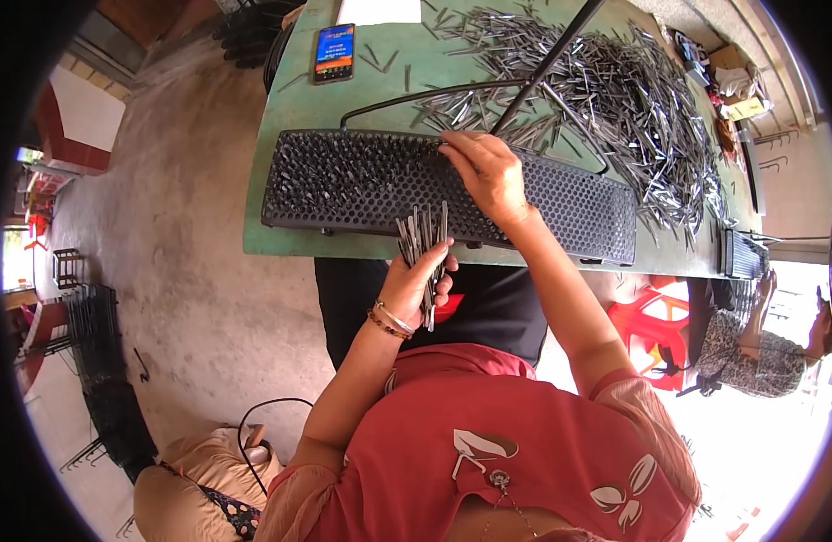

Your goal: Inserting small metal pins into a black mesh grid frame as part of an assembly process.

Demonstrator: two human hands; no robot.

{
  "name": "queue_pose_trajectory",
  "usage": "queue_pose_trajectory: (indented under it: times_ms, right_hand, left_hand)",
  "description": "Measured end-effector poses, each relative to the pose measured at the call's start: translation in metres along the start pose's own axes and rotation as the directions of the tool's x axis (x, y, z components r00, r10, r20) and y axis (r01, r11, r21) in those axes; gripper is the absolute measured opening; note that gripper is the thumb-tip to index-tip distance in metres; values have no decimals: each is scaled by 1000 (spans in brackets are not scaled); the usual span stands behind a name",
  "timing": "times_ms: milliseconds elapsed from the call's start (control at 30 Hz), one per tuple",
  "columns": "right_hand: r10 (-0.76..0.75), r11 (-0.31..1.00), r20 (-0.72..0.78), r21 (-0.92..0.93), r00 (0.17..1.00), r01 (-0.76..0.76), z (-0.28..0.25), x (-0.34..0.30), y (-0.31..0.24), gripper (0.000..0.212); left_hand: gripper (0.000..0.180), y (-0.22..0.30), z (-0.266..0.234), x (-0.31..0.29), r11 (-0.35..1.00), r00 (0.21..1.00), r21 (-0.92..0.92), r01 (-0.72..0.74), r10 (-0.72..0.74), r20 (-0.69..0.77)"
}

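My left hand (pixel 425 282) is closed round a bundle of thin metal strips (pixel 422 231), their ends fanning upward just off the near edge of a long black perforated rack (pixel 574 210). Many dark strips (pixel 330 172) stand upright in the rack's left part; rows of round holes show on its right part. Over the middle of the rack, beside the last standing strips, is my right hand (pixel 493 176). Its thumb and fingers are pinched together at the far edge; whatever lies between the fingertips is too small to make out.
A large heap of loose metal strips (pixel 633 108) covers the far right of the green table (pixel 389 104). A black metal rod frame (pixel 547 63) rises behind the rack. A phone (pixel 334 54) lies at the far left. Another person (pixel 759 352) is near red stools (pixel 651 330) at right.
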State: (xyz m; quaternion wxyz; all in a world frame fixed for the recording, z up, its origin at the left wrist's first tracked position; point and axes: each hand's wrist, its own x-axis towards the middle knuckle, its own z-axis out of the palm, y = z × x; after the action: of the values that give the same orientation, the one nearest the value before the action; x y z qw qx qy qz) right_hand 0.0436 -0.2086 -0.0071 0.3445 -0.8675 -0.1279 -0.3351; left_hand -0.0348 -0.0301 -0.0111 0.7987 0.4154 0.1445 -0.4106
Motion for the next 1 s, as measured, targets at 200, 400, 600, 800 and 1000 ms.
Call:
queue_pose_trajectory:
  times_ms: [200, 400, 600, 800, 1000]
  right_hand:
    - [413, 760, 579, 207, 704, -616, -34, -2, -28, 32]
    - [615, 635, 359, 303, 702, -711, -42, 3, -23, 25]
    - [406, 908, 54, 87, 912, -409, -19, 0, 4, 17]
    - [146, 988, 102, -56, 984, -141, -8, -14, 8, 18]
    - [209, 974, 102, -112, 973, -198, -21, -10, -14, 31]
  left_hand:
    - [26, 2, 1, 0, 999, 999, -23, -30, 30, 11]
    - [25, 1, 6, 3, 999, 1000, -26, -20, 20, 9]
    - [22, 1, 10, 2, 999, 1000, -30, -16, 17, 14]
    - [21, 6, 9, -2, 995, 998, -73, -61, 62, 10]
    - [20, 19, 14, -1, 979, 996, -182, -92, 92, -6]
